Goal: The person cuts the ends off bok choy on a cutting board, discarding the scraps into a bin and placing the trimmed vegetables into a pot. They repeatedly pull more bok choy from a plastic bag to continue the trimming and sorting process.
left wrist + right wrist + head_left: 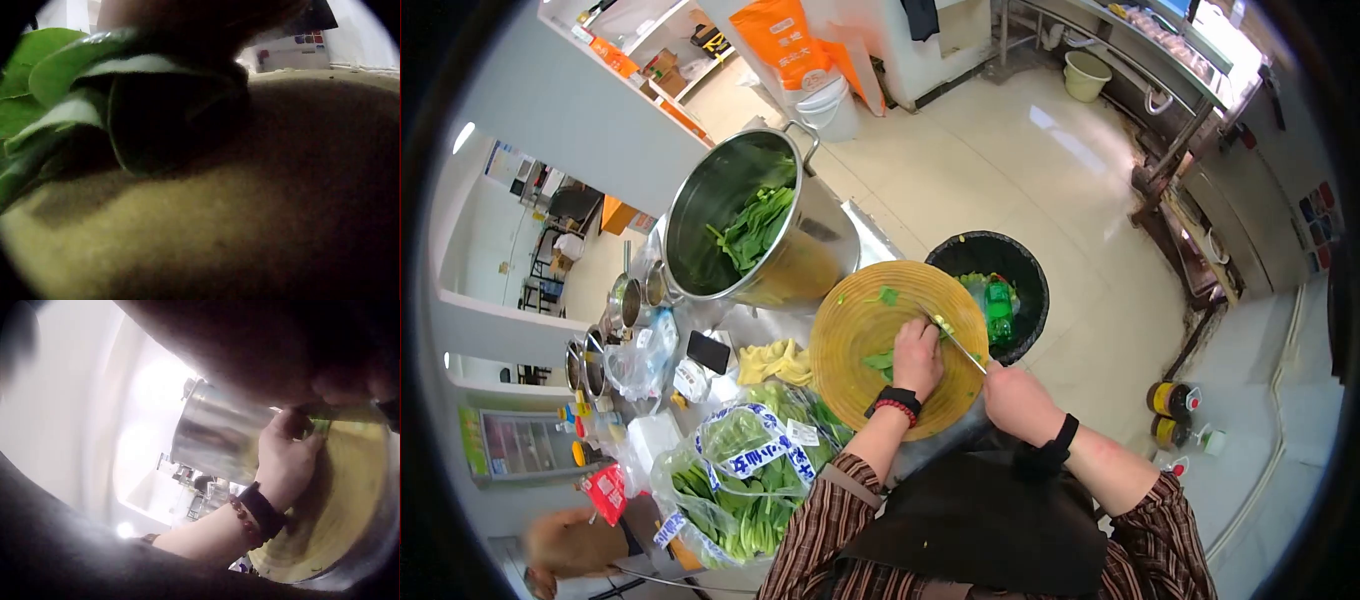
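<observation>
On a round wooden chopping board (850, 320), my left hand (918, 358) grips leafy greens (69, 112). Their leaves stick out on the left side of that hand, and its curled fingers cover the rest. My right hand (1018, 402) holds a knife (966, 353) by the handle, mostly hidden in the fist. The blade lies at the cut end of the greens, close beside the left fingertips. Cut pieces cling near its tip. A loose leaf scrap (887, 296) sits toward the far part of the board. In the right wrist view the left hand (289, 459) bends over the greens.
A tall steel pot (825, 235) with greens inside stands beyond the board. A black bin (1040, 290) holding a green bottle is at the right. Left of the board lie a yellow cloth (775, 362), a phone (709, 351) and a plastic bag of greens (745, 480).
</observation>
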